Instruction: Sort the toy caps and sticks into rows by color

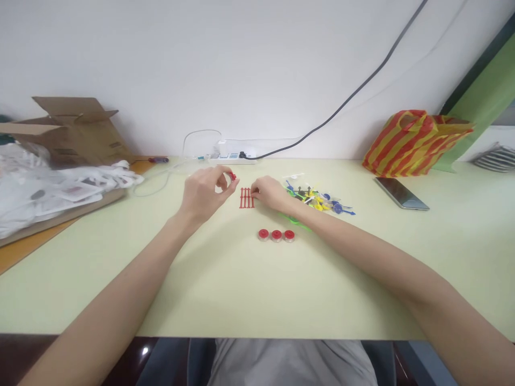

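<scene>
Red plastic piece (232, 176) pinched in my left hand (204, 194); right hand (270, 193) at the red double-ended sticks (246, 198), pinch unclear.

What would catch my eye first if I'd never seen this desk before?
Probably the red-and-yellow striped bag standing against the wall at the right. Next, near the middle, the neat row of three red-topped discs on the pale table, below the two hands. Then the jumble of blue, yellow, green and black pieces, just right of the right hand.
</scene>
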`<state>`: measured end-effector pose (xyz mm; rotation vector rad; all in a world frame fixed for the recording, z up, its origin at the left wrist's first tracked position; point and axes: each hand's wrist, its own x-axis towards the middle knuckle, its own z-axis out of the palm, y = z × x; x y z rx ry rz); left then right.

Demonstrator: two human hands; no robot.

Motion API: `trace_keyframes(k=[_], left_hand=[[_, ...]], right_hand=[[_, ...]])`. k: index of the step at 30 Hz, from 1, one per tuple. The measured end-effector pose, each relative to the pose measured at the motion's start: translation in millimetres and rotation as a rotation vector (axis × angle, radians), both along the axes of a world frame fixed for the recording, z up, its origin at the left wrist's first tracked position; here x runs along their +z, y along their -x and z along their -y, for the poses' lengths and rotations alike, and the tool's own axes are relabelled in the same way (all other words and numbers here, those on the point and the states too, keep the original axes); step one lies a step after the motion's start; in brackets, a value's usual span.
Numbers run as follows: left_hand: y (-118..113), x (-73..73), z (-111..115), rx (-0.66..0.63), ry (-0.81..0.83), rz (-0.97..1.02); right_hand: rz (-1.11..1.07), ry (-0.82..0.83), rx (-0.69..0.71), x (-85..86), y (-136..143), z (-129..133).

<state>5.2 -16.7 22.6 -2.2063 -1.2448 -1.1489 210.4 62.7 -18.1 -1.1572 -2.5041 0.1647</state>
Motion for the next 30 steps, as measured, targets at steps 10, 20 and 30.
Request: trace_keyframes(k=[10,20,30], left_hand=[[-1.3,1.5,2.0,0.003,0.016,0.004],[-2.2,0.9,4.5,-0.019,0.072,0.051],[-70.9,-16.4,44.1,-0.348,0.417,0.326]], right_hand=[[-0.008,0.009,0.004,2.4,0.4,4.2],[-0.277,0.036,0.001,34.2,-12.0,6.6],[-0.873,0.495,0.167,52.6,-63.7,99.6]])
